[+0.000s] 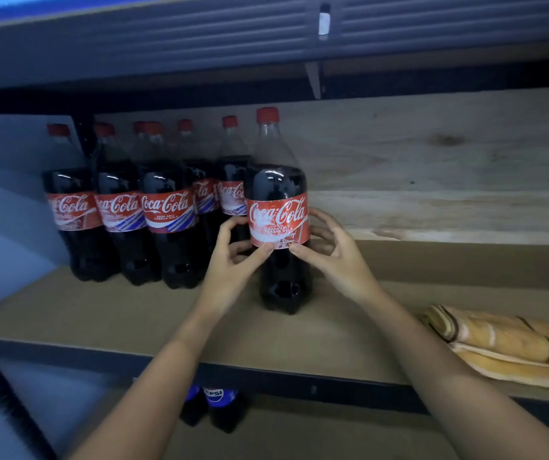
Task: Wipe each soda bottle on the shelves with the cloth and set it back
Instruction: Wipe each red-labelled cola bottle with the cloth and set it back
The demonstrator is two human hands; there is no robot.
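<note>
Hands, left [233,260] and right [332,257], each grip pinching upright cola bottle [278,207] midshelf, bare board rightward toward folded cloth [505,346].

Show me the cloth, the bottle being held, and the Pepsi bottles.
cloth [512,346], head view, middle of its folded top.
held bottle [279,220], head view, red label.
Pepsi bottles [215,395], head view, blue label below the shelf.

Cloth [512,350] at the shelf's [100,313] front right corner runs off the frame's right edge. Back-row Coca-Cola bottles [200,180] mostly hidden behind the front ones, labels only partly readable. Pepsi bottles [215,406] on the lower shelf: tops blocked by the shelf's front edge. Fingers of the right hand [339,257] partly hidden behind the front bottle [278,207].
</note>
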